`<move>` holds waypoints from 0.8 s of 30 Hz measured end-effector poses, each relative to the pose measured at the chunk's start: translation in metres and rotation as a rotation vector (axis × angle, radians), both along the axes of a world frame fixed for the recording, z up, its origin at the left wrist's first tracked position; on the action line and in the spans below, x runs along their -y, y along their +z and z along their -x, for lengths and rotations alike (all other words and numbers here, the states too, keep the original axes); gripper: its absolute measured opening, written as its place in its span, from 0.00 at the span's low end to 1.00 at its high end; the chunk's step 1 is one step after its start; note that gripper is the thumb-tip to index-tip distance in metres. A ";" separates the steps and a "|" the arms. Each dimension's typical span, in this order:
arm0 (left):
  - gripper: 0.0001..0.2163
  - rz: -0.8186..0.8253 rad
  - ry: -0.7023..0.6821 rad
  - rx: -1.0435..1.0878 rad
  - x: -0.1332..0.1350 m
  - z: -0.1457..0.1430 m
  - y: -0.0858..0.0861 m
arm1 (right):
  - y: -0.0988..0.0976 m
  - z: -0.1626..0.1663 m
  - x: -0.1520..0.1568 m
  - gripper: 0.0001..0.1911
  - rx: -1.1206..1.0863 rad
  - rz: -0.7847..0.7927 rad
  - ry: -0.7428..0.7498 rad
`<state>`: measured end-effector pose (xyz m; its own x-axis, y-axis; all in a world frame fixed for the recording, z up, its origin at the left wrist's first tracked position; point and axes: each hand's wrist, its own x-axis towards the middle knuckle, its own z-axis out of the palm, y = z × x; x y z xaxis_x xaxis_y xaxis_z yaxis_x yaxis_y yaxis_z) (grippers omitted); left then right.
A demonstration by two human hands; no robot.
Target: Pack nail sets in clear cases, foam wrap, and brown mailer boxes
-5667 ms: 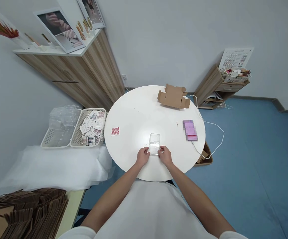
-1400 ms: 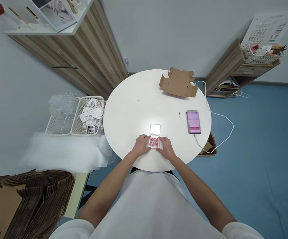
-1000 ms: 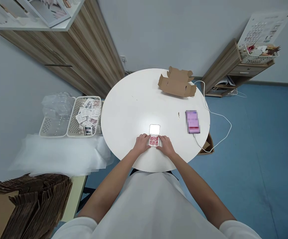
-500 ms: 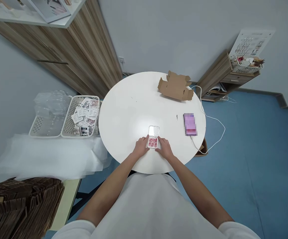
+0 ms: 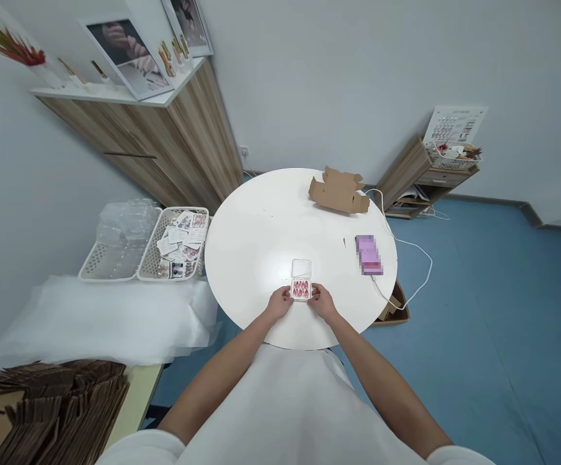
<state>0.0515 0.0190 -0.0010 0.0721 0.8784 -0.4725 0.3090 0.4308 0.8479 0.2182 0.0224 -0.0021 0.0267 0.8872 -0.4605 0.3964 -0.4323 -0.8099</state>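
Observation:
A small clear plastic case of red press-on nails (image 5: 301, 290) lies on the white oval table (image 5: 241, 258) near its front edge. Its transparent lid (image 5: 301, 268) is hinged up, away from me, and the nails sit in two rows. My left hand (image 5: 279, 303) grips the case's left side with bent fingers. At the right side, my right hand (image 5: 323, 302) holds it the same way. Both thumbs are by the near corners.
An unfolded brown cardboard box (image 5: 339, 191) lies at the table's back right. Nearer is a blurred purple device (image 5: 368, 255) with a white cable (image 5: 428, 274). To the left, a white basket (image 5: 147, 263) holds printed cards beside plastic sheets (image 5: 106, 316) and stacked cardboard (image 5: 62, 407).
The view has tilted upward, showing more of the cabinet top. My fingers, earlier stretched along the case's sides, are now more bent and lower on it. The lid stays up.

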 end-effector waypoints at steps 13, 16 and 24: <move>0.19 0.126 0.071 0.487 0.018 0.033 0.052 | 0.057 0.006 0.037 0.28 -0.451 -0.046 -0.079; 0.19 0.196 0.020 0.635 0.023 0.040 0.061 | 0.068 0.006 0.044 0.32 -0.480 -0.046 -0.066; 0.15 0.280 -0.042 0.748 0.025 0.049 0.080 | 0.091 0.001 0.036 0.23 -0.539 0.008 -0.061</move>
